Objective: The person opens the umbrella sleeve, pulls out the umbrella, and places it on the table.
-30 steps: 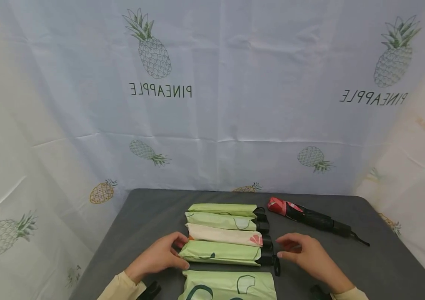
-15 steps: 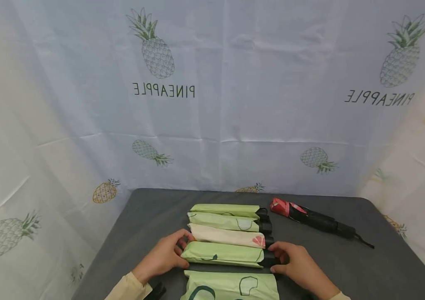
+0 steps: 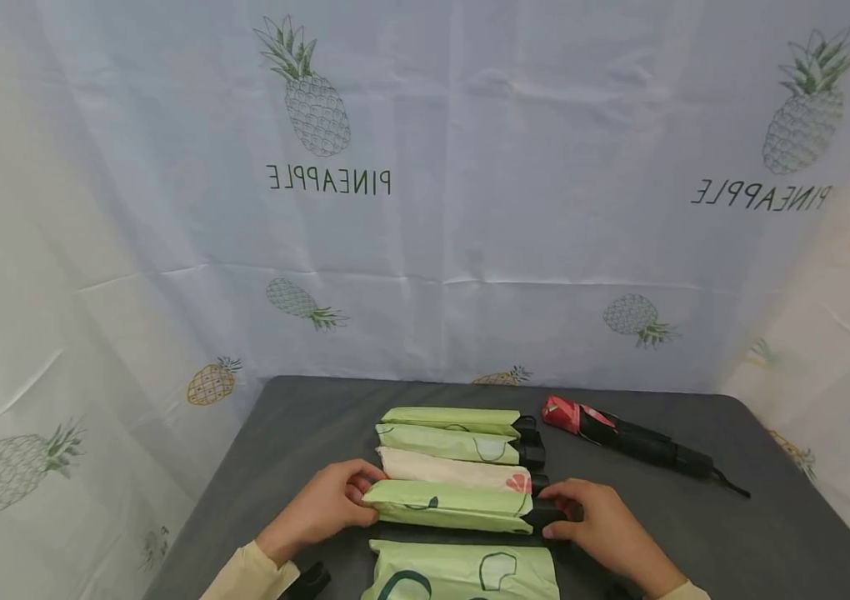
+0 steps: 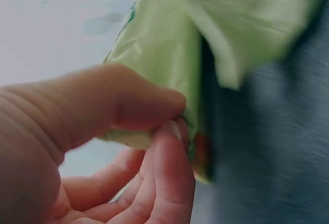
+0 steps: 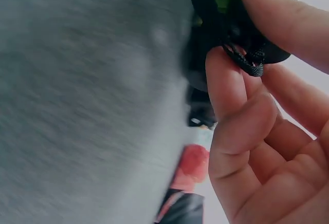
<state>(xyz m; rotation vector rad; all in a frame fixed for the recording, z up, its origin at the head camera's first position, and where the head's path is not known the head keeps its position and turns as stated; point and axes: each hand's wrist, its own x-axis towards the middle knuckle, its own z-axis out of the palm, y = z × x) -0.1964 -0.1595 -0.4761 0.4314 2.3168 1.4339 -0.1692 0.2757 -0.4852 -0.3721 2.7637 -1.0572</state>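
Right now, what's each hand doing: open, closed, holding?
Left hand: closed, pinching the end of the green umbrella just in front of the cream one.
Right hand: closed, holding that umbrella's black handle.

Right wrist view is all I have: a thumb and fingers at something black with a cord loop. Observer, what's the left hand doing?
Observer: The left hand pinches the left end of a slim light-green fabric-wrapped umbrella.
Operator: What lies just beyond that?
Observer: A cream fabric-wrapped umbrella with a reddish print.
Operator: And nearer the person?
Observer: A wider light-green fabric bundle with dark outlines, cut off by the head view's lower edge.
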